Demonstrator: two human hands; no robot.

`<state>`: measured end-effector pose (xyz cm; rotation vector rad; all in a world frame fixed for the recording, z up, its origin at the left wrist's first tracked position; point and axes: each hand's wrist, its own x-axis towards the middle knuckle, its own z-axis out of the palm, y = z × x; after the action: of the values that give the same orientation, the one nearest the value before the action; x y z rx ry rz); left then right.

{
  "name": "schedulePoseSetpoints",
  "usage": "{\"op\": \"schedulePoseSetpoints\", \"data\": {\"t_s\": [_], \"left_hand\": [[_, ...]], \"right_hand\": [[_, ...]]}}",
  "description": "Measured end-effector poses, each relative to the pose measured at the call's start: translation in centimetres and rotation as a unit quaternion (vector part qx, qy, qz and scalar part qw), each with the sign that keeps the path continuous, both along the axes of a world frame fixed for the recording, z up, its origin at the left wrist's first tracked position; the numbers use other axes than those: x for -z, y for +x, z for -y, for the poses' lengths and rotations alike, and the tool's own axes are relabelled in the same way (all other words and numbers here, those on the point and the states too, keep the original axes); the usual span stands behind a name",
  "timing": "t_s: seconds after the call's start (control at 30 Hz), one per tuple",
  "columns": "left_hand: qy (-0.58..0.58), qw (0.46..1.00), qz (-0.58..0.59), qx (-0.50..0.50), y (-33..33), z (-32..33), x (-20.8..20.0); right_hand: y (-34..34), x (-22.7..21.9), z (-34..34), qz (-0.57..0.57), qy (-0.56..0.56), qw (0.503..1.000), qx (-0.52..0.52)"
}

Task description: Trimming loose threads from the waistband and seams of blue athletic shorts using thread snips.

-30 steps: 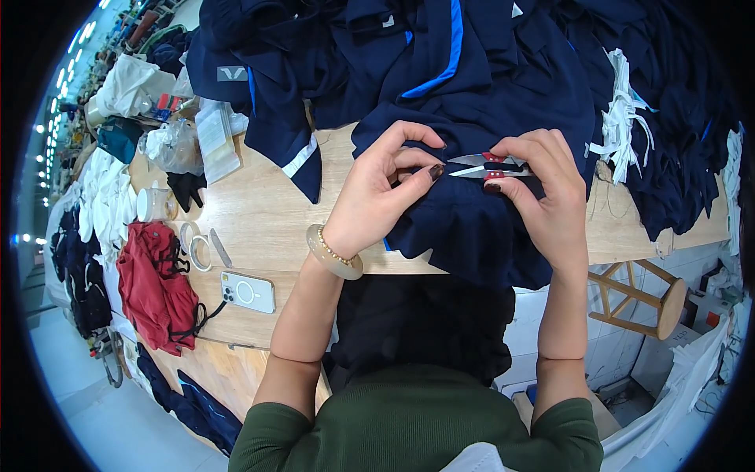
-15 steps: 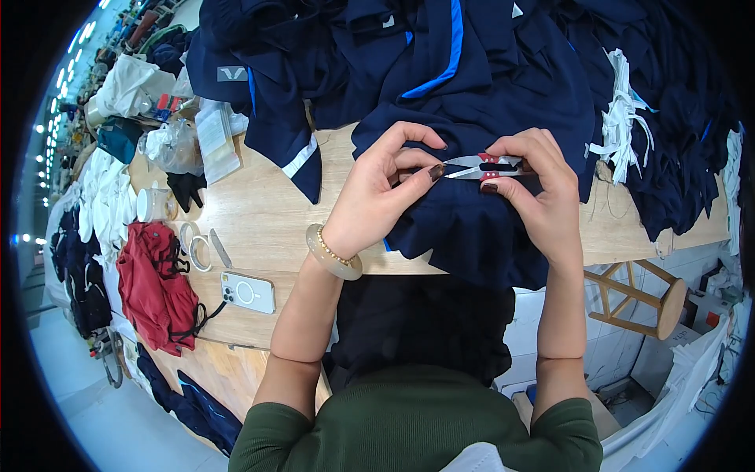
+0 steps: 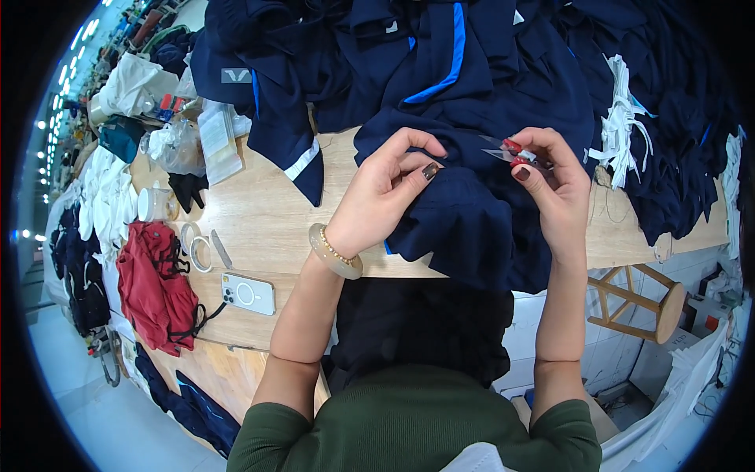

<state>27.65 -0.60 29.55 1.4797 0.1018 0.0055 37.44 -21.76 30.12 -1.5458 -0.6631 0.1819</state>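
My left hand (image 3: 393,177) is closed, its thumb and curled fingers gripping an edge of the navy garment (image 3: 464,212). That cloth drapes over the table's near edge. Off to the right, my right hand (image 3: 554,169) holds a pair of red-handled thread snips (image 3: 513,151) between thumb and fingers. The blades point left, spread slightly apart, and stay clear of the left hand. Bright blue piping (image 3: 450,79) runs along the navy cloth beyond both hands.
More navy garments are heaped across the far side. White strips (image 3: 621,130) lie at right, above a wooden stool (image 3: 668,311). On the left are a phone (image 3: 248,293), tape rolls (image 3: 200,253), a red garment (image 3: 157,287) and a plastic bag (image 3: 174,147).
My right hand has drawn the snips to the right, away from my left fingertips, and tilted them. The left hand keeps its grip on the cloth, almost in place.
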Motion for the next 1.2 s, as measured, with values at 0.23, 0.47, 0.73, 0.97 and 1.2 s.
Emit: {"op": "schedulePoseSetpoints", "data": {"t_s": [0.23,0.47,0.73,0.97,1.2], "left_hand": [[0.179,0.981,0.061,-0.037,0.4,0.3,0.8],[0.144,0.980,0.066,-0.124,0.5,0.8,0.8],[0.066,0.996,0.021,-0.059,0.4,0.2,0.9],[0.075,0.996,0.046,-0.023,0.2,0.1,0.6],[0.022,0.999,0.046,-0.016,0.2,0.2,0.7]], "right_hand": [[0.0,0.6,-0.2,-0.022,0.006,1.000,-0.012],[-0.2,0.0,-1.6,-0.093,-0.054,0.993,-0.047],[1.0,1.1,-3.9,0.109,-0.105,0.987,-0.044],[2.8,1.1,-3.0,-0.028,0.072,0.982,0.172],[0.6,-0.4,-3.1,0.096,-0.092,0.988,-0.076]]}}
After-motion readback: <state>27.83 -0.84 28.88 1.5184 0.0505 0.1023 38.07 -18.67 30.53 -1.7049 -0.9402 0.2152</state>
